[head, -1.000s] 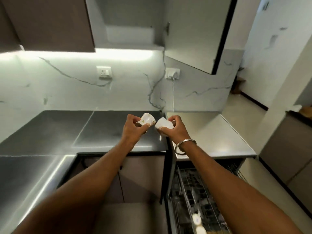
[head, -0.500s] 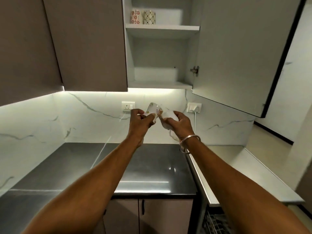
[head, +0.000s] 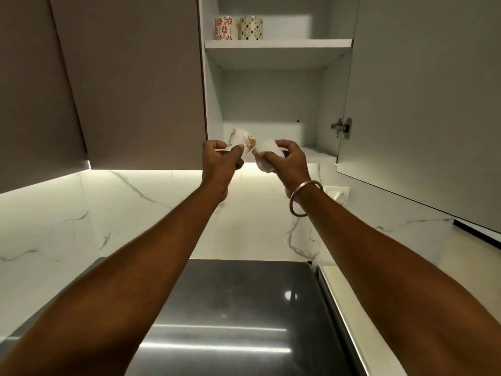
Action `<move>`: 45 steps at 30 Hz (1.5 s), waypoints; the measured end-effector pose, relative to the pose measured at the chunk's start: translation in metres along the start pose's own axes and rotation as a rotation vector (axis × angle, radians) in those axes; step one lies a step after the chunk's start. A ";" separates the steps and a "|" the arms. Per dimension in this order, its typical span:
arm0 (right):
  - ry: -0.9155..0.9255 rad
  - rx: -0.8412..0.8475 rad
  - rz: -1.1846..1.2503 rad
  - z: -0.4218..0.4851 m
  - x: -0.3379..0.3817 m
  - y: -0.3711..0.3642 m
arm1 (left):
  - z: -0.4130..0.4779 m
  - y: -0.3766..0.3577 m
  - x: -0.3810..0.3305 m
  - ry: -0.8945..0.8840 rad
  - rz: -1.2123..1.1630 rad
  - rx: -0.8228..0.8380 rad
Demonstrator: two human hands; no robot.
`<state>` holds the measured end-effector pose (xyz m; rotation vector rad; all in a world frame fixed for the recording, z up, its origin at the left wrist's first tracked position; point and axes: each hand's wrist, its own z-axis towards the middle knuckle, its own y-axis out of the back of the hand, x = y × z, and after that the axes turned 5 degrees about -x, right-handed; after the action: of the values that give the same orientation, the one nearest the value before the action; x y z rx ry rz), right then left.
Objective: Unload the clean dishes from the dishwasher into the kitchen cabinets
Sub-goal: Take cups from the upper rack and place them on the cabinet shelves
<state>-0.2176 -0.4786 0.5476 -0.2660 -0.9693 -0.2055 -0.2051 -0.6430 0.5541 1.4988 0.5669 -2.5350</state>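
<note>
DONE, likely: two patterned mugs (head: 250,27) shelved well above your fingers | NOW: your left hand (head: 217,158) curls round a printed cup (head: 245,143); your right hand (head: 290,161) pinches a white cup (head: 267,156) | LEFT: both cups unplaced, lower shelf (head: 320,156) just beyond your fingertips; dishwasher unseen

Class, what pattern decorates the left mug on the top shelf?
Red flowers on white ceramic mug; head view.

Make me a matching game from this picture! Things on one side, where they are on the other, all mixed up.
Things:
1. patterned cup
2. plain cup
3. red mug
4. bangle

Places:
A. top shelf
B. right wrist
C. left hand
D. right hand

Pairs: 1-C, 2-D, 3-A, 4-B.
</note>
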 end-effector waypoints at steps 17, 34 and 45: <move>-0.020 0.067 -0.291 0.201 -0.059 -0.073 | 0.188 -0.069 0.026 -0.244 0.590 -0.059; -0.064 0.311 -0.724 0.293 -0.097 -0.119 | 0.284 -0.107 0.067 -0.282 1.173 0.273; -0.050 0.324 -0.862 0.300 -0.112 -0.129 | 0.295 -0.111 0.078 -0.257 1.217 0.300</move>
<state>-0.5515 -0.5014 0.6319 0.4652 -1.1038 -0.8202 -0.5176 -0.6504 0.6409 1.0111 -0.6276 -1.7550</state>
